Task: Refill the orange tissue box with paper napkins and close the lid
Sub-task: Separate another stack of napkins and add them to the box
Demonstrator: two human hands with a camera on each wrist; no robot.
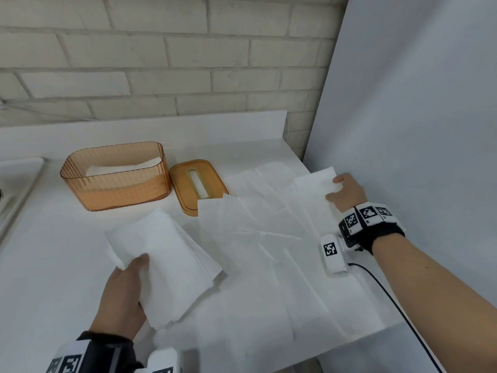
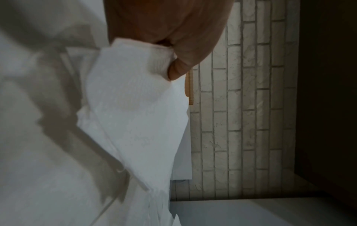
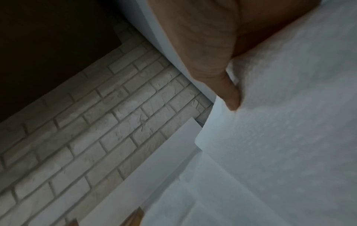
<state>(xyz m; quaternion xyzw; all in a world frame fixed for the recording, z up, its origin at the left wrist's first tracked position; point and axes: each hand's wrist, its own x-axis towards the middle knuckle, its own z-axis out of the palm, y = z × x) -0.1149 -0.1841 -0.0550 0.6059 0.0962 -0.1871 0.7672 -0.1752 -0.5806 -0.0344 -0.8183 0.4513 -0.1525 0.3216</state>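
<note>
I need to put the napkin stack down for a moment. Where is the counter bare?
Bare counter lies in front of the box, left of the stack in the left hand. Right of the lid, loose napkins crowd it up to the right hand.

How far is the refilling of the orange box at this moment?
Done: the ribbed translucent orange tissue box stands open, with some white napkins inside.

In hand: the left hand grips a folded stack of white paper napkins; the right hand pinches a single white napkin sheet.

Left: more loose white sheets are spread on the counter, and the orange slotted lid lies off, beside the box.
</note>
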